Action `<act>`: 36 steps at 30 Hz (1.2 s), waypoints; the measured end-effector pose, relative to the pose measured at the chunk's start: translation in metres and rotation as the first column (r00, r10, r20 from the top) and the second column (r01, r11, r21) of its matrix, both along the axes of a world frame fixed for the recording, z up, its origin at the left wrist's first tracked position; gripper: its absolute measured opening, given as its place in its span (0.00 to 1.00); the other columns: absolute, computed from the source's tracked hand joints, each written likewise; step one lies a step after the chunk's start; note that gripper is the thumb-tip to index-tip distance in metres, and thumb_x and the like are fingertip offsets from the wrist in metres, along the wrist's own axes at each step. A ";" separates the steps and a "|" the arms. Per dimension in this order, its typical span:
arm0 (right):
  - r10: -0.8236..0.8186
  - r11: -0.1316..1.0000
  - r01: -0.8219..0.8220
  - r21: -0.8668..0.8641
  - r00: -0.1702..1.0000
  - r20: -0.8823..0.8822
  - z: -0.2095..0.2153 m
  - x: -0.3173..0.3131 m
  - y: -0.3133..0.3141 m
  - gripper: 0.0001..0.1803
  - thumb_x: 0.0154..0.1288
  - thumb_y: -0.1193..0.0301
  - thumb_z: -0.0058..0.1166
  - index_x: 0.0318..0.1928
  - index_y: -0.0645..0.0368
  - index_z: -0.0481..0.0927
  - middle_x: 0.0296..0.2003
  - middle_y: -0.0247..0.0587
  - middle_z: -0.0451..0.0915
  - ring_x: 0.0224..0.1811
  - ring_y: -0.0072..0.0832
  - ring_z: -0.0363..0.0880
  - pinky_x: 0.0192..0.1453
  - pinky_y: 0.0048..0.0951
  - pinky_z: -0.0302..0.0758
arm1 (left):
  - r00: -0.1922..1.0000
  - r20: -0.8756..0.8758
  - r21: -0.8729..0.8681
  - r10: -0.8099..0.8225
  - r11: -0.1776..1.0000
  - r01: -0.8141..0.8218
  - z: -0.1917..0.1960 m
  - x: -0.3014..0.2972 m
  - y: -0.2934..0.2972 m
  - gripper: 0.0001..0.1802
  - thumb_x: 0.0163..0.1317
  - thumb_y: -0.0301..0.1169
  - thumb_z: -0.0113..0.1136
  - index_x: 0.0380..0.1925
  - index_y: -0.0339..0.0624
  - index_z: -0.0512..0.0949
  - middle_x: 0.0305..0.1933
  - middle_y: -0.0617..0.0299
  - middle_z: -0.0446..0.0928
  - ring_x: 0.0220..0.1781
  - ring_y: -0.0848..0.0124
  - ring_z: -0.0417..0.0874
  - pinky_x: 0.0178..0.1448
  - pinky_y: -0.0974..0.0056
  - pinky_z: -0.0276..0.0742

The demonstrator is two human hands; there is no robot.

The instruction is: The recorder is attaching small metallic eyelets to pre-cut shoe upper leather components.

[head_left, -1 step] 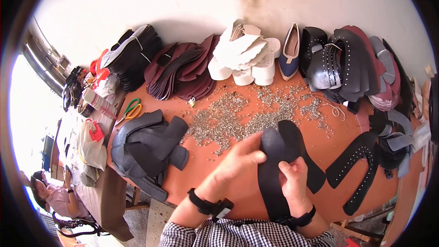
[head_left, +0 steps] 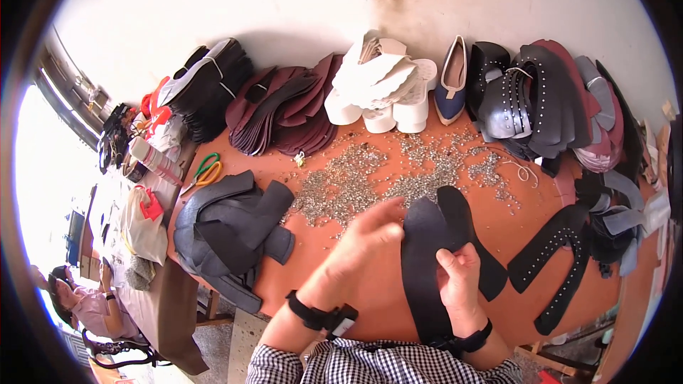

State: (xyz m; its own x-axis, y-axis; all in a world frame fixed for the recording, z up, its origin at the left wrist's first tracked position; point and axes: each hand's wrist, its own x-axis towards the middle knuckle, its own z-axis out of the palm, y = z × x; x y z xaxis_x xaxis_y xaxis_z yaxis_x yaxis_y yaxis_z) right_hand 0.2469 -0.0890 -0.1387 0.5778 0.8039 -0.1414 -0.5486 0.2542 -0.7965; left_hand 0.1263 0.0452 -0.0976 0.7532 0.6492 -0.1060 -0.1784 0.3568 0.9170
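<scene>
Orange tabletop (head_left: 377,306) | left hand (head_left: 361,239) angled inward — fingers parted | right hand (head_left: 461,283) upright — fingers pinching black piece (head_left: 422,263)

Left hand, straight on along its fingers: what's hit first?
Straight on, the left hand would likely meet the loose metal studs first; its height is unclear, so it might pass above them or brush the black piece.
</scene>
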 end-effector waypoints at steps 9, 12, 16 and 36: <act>-0.078 0.997 0.080 0.008 0.988 -0.131 0.000 0.002 0.003 0.10 0.53 0.81 0.53 0.21 0.55 0.68 0.22 0.29 0.72 0.21 0.15 0.67 0.25 0.16 0.63 | 0.610 -0.425 0.904 0.669 0.354 0.241 -0.034 -0.060 0.080 0.14 0.46 0.28 0.59 0.36 0.38 0.77 0.32 0.55 0.76 0.33 0.61 0.78 0.38 0.61 0.73; -0.119 0.992 0.113 -0.054 0.983 -0.137 0.008 0.001 0.004 0.11 0.53 0.82 0.52 0.20 0.55 0.67 0.21 0.29 0.72 0.20 0.15 0.68 0.25 0.16 0.64 | 0.624 -0.336 0.941 0.706 0.227 0.250 -0.047 -0.060 0.080 0.11 0.44 0.29 0.58 0.30 0.37 0.76 0.26 0.53 0.74 0.33 0.54 0.76 0.40 0.56 0.71; -0.137 0.990 0.132 -0.043 0.980 -0.143 0.009 -0.001 0.005 0.10 0.52 0.82 0.51 0.21 0.55 0.67 0.21 0.29 0.73 0.20 0.15 0.68 0.25 0.16 0.64 | 0.597 -0.539 0.842 0.594 0.405 0.357 -0.049 -0.059 0.082 0.07 0.47 0.26 0.57 0.27 0.38 0.71 0.30 0.49 0.73 0.34 0.51 0.76 0.39 0.52 0.71; 0.009 1.000 0.001 0.029 0.939 -0.344 0.010 0.003 0.008 0.10 0.54 0.79 0.48 0.38 0.59 0.74 0.36 0.32 0.76 0.36 0.21 0.73 0.44 0.23 0.69 | 0.538 -0.530 0.846 0.655 0.366 0.388 -0.035 -0.041 0.084 0.07 0.51 0.32 0.56 0.27 0.40 0.76 0.34 0.49 0.74 0.36 0.54 0.77 0.41 0.54 0.72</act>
State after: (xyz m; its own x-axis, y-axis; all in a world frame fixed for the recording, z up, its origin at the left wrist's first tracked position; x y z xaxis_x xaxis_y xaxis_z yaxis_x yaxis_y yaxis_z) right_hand 0.2503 -0.0810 -0.1284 0.4951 0.8125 -0.3078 -0.7886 0.2716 -0.5517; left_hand 0.0858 0.1297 -0.1327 0.5779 0.8011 0.1556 0.7283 -0.5923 0.3447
